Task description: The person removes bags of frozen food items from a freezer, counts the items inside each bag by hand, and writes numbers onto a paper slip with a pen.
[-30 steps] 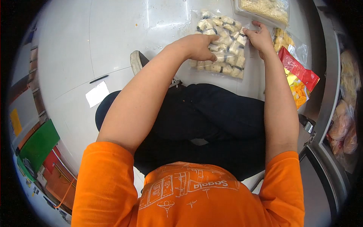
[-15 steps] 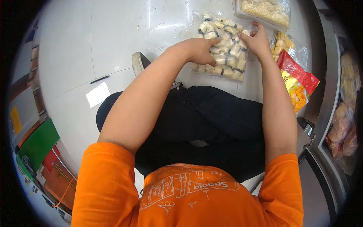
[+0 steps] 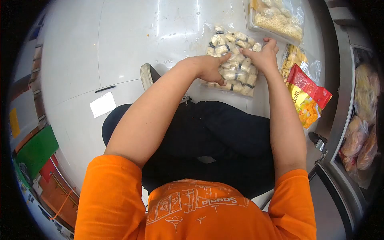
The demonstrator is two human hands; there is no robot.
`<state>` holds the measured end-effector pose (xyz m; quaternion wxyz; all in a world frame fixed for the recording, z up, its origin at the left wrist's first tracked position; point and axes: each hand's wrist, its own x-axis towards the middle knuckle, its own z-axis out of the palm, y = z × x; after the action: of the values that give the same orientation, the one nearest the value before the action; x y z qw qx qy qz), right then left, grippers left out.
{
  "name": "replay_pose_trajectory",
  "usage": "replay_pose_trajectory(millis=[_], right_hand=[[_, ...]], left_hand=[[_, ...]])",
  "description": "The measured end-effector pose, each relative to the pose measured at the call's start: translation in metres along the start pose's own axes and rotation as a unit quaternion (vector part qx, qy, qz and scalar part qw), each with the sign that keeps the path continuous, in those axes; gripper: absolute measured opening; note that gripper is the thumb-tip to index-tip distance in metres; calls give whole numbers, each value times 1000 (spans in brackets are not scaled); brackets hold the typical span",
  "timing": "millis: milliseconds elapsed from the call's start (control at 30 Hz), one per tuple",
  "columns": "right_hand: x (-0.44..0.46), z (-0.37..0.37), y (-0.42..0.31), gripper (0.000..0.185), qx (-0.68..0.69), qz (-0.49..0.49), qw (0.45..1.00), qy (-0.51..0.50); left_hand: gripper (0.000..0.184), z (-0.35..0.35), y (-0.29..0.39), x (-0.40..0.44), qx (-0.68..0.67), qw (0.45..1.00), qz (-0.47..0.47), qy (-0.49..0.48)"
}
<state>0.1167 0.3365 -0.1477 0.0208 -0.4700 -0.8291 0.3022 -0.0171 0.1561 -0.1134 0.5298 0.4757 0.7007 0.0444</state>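
Observation:
A clear plastic bag (image 3: 237, 74) of pale rolled food pieces with dark bands lies flat on the tiled floor in front of me. My left hand (image 3: 209, 69) rests at its left side, thumb and fingers spread over the plastic. At the upper right of the bag is my right hand (image 3: 264, 57), its thumb reaching onto the pieces and its other fingers apart from the thumb. Both hands look open, touching the bag without closing round it. Some of my left fingers are hidden under the hand.
A clear container (image 3: 276, 26) of pale shredded food stands at the upper right, with a bag on it. Right of me lie a clear food bag (image 3: 291, 60) and a red-and-yellow packet (image 3: 308, 96). An open freezer drawer (image 3: 362, 120) holds bagged food. Paper (image 3: 103, 105) and a pen (image 3: 105, 89) lie left.
My right hand has moved left, its thumb now further over the bag. My left hand has shifted slightly down along the bag's left side. The whole view has tilted a little.

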Motion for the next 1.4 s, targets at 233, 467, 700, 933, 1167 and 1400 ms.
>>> replay_pose_trajectory(millis=[233, 467, 700, 933, 1167, 1400], right_hand=[[-6, 2, -6, 101, -9, 9, 1000, 2], [-10, -2, -11, 101, -5, 2, 1000, -4], [-10, -2, -14, 100, -41, -8, 999, 5], [-11, -1, -12, 96, -47, -20, 998, 20], [-10, 1, -10, 96, -49, -11, 999, 15], [-10, -1, -11, 95, -42, -4, 999, 6]], left_hand=[[123, -3, 10, -8, -21, 998, -14, -54], [131, 2, 17, -11, 20, 997, -35, -68], [134, 0, 27, -14, 44, 993, -61, -90], [134, -1, 27, -13, 54, 994, -81, -45], [130, -5, 26, -14, 77, 993, -87, -22], [126, -4, 17, -9, 75, 995, -72, 0]])
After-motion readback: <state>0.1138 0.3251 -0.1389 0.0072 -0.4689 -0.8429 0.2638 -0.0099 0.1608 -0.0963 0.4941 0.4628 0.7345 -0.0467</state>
